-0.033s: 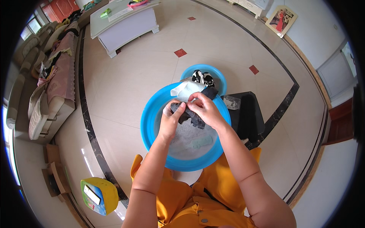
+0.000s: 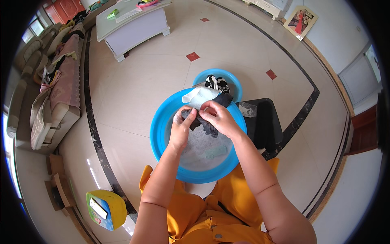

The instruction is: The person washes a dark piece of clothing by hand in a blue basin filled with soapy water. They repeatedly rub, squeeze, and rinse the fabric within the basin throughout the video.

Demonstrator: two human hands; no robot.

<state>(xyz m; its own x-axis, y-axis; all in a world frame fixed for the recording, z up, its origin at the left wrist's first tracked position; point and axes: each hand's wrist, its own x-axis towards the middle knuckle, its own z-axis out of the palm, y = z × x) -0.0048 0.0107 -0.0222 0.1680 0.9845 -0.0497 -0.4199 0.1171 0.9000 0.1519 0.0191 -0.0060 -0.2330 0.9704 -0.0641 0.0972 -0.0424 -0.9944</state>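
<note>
Both my hands are above a large blue basin (image 2: 158, 148) of grey, sudsy water. My left hand (image 2: 182, 127) is closed around a bunched dark grey cloth (image 2: 209, 128), its thumb on top. My right hand (image 2: 217, 117) pinches the same cloth close to the left fingertips. Part of the cloth hangs toward the water, and its exact kind cannot be made out. A pale green object (image 2: 216, 151) shows dimly under the suds. Just beyond my fingers, a whitish cloth (image 2: 200, 96) and a black cloth (image 2: 224, 99) lie over the basin's far rim.
A smaller blue basin (image 2: 235, 79) behind holds a black-and-white cloth (image 2: 216, 83). To the right are a black mat-like item (image 2: 268, 122) and a clear plastic packet (image 2: 248, 109). A yellow tub (image 2: 118, 209) bearing a phone (image 2: 98, 208) stands at the lower left. Farther off are a sofa (image 2: 65, 97) and low table (image 2: 138, 34).
My fingers have shifted slightly on the dark cloth, and its folds have changed a little. Everything else stays in place.
</note>
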